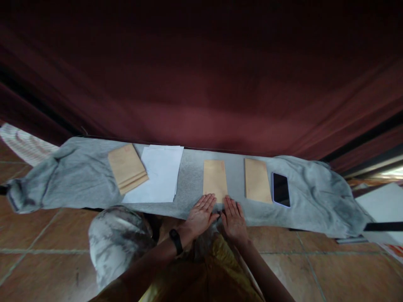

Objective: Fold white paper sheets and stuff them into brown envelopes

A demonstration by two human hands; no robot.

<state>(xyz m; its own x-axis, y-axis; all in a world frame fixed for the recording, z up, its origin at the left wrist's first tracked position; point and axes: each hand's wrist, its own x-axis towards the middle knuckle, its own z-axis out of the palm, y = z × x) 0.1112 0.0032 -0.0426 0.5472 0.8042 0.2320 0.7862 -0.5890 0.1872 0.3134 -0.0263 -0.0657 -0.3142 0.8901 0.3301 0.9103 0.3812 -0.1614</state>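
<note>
A tan paper envelope lies flat in front of me on the grey cloth. My left hand rests flat with fingers stretched out, its fingertips on the envelope's lower left edge. At the lower right corner of the same envelope lies my right hand, fingers extended and palm down. Neither hand grasps anything. To the right is another tan envelope or small stack. Several more tan envelopes are piled on the left, partly covering a stack of white paper sheets.
A smartphone with a dark screen lies right of the envelopes. Behind the narrow, cloth-covered surface hangs a dark red curtain-like fabric. Brown floor tiles show below. A white panel-like object stands at the far right.
</note>
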